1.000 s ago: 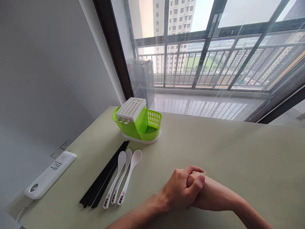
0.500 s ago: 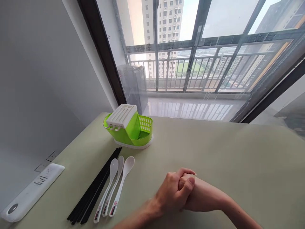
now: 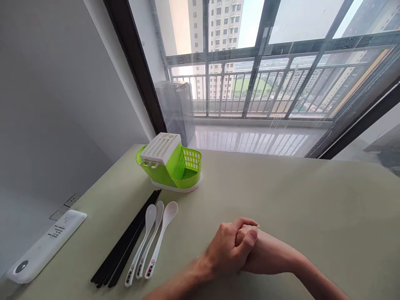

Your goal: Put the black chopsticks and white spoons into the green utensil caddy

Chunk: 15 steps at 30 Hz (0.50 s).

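Bare left hand (image 3: 229, 248) wrapped round bare right hand (image 3: 261, 250)

A tall, dark-framed glass window (image 3: 256, 62) fills the upper right, with a metal balcony railing (image 3: 281, 91) and pale high-rise blocks beyond it. The plain grey wall (image 3: 56, 83) takes up the left side. Below spreads a broad, pale green, smooth tabletop (image 3: 296, 200).

Behind the glass, just past the far table edge, stands a tall grey box-shaped unit (image 3: 179, 110).

The person's forearms enter from the bottom edge. The left hand is closed firmly over the right one, its thumb lying across the top; the right hand's fingers are mostly covered, so I cannot tell how far they are curled. Whether the hands rest on the tabletop or sit just above it, I cannot tell either.

Toward the far left corner stands an upright, bright green plastic caddy (image 3: 161, 174) with a white slotted top, small white hooks and a white base. A long, rounded white plastic device (image 3: 46, 248) lies along the left table edge.

Between the caddy and the near edge lies a slanting bundle of slim black chopsticks (image 3: 125, 239). Just right of it are three long-handled, glossy white spoons (image 3: 159, 212), bowls toward the caddy.
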{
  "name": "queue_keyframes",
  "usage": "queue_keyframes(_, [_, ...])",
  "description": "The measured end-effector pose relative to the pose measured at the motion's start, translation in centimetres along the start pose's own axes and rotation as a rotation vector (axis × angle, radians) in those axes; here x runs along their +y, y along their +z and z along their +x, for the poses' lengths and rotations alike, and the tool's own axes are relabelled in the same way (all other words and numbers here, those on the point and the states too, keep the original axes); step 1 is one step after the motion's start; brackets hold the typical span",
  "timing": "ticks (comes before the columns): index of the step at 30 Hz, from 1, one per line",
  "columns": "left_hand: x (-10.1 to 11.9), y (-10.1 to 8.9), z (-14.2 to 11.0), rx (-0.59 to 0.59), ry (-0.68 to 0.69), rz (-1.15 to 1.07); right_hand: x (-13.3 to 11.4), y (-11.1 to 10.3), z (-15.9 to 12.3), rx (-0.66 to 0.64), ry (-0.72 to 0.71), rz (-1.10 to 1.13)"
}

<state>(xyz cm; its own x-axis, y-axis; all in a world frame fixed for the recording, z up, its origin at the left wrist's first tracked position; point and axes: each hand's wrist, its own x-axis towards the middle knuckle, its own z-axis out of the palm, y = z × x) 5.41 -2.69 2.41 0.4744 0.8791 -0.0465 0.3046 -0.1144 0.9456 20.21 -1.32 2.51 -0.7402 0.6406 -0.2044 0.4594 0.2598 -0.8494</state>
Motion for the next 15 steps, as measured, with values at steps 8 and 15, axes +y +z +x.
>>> queue_keyframes(8, [-0.12,0.15,0.04,0.002,0.008,0.008,0.28,0.22,-0.04,-0.022,-0.094,-0.077])
queue_keyframes(15, [-0.07,0.18,-0.12,0.000,0.026,0.004,-0.34,-0.20,-0.31,-0.044,-0.033,-0.010])
